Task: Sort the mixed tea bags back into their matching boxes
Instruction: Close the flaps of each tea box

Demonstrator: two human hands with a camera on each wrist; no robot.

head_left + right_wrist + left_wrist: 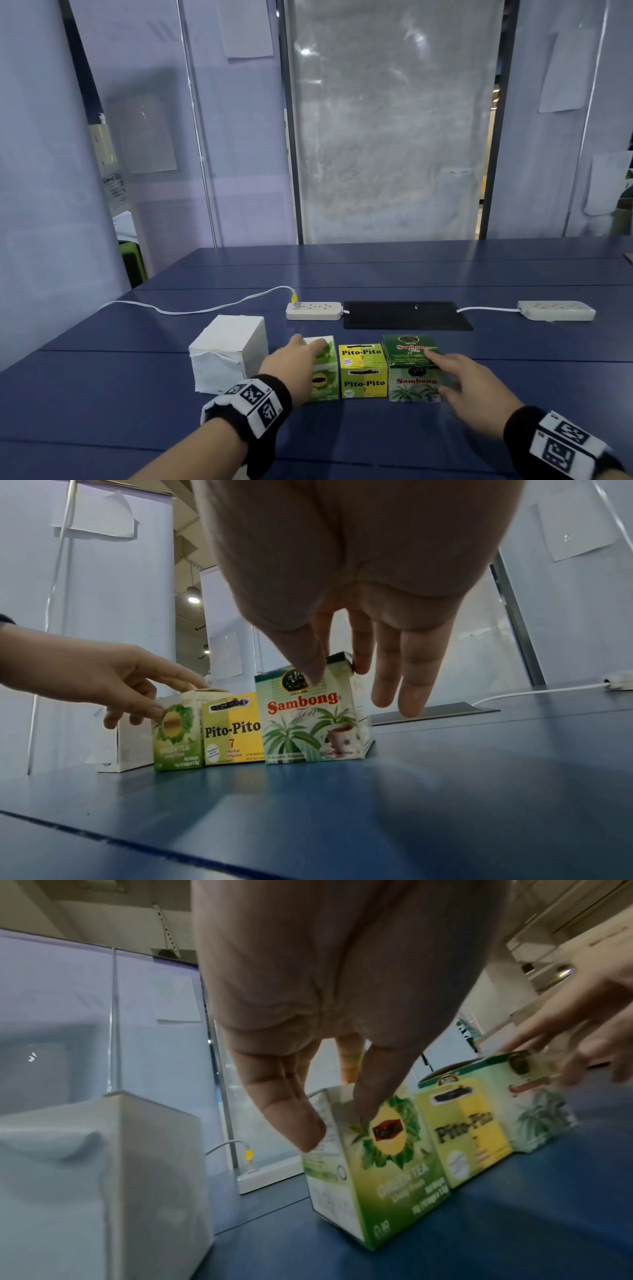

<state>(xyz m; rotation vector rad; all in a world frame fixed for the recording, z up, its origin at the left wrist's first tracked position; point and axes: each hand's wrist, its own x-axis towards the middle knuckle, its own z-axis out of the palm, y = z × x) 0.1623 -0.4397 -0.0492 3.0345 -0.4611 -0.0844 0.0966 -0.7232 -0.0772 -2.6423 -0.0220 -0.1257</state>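
Three tea boxes stand side by side near the table's front: a green tea box (325, 383), a yellow Pito-Pito box (363, 377) and a green-and-white Sambong box (412, 383). My left hand (308, 346) holds the top of the green tea box (394, 1164), thumb on its left side and fingers over its top front edge. My right hand (438, 371) is blurred, its fingers straight, touching the top of the Sambong box (308, 723); the thumb is at the front and the index finger at the right rear edge. No loose tea bags show.
A plain white box (229, 353) stands just left of the green tea box. Behind the row lie a power strip (313, 311) with its white cable, a black mat (407, 315) and a second power strip (556, 310). The blue table (342, 438) stretches toward me.
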